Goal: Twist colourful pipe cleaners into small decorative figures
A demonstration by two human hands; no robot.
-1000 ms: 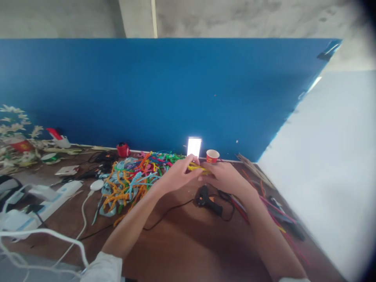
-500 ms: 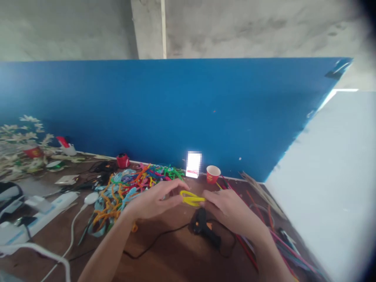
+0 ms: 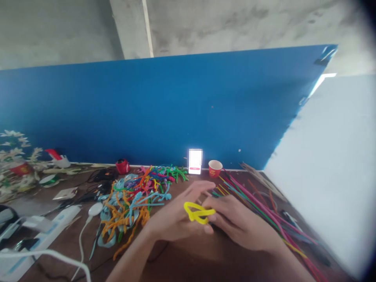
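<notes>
A yellow pipe cleaner (image 3: 192, 216), bent into crossing loops, is between my two hands above the brown table. My left hand (image 3: 173, 215) is on its left side, with the index finger stretched over the top and a fingertip showing below the loops. My right hand (image 3: 235, 219) pinches the right end of the loops between thumb and fingers. Both hands almost touch each other. To the left lies a tangled heap of coloured pipe cleaners (image 3: 126, 211), orange, light blue, green and red. The glue gun seen before is hidden behind my hands and arms.
A lit phone (image 3: 195, 161) and a red paper cup (image 3: 215, 168) stand against the blue partition (image 3: 164, 105). Straight pipe cleaners (image 3: 258, 203) lie at right. A white power strip (image 3: 49, 231), cable and artificial flowers (image 3: 17, 149) occupy the left.
My hands have come closer together and lower, turning the yellow pipe cleaner so its crossed loops face me. The view has tilted and shifted, and the glue gun has gone out of sight.
</notes>
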